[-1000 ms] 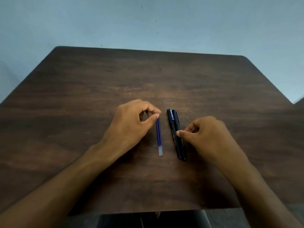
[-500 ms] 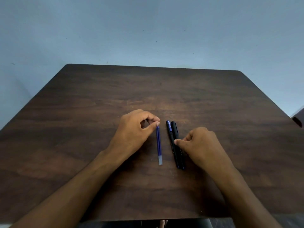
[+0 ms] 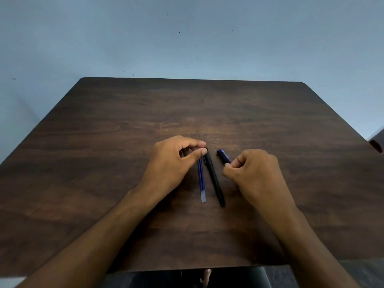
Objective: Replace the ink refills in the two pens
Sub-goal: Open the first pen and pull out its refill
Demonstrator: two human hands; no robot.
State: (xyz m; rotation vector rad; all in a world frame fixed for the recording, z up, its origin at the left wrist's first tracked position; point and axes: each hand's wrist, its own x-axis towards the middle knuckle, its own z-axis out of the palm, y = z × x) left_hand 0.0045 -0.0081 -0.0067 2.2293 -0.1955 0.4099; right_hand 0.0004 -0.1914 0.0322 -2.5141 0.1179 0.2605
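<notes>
The slim blue plastic refill (image 3: 201, 179) and long black pen (image 3: 214, 179) lie on the dark wooden table (image 3: 104, 163), long axes running near to far. The left hand (image 3: 172, 163) pinches the black pen's far end. The right hand (image 3: 253, 173) grips the blue-capped pen (image 3: 223, 155), angled far-left.

dark wood-grain table (image 3: 128, 163) fills the middle of the frame; pale blue wall (image 3: 145, 38) with small specks across the top; some dark red thing (image 3: 375, 145) at the right edge
</notes>
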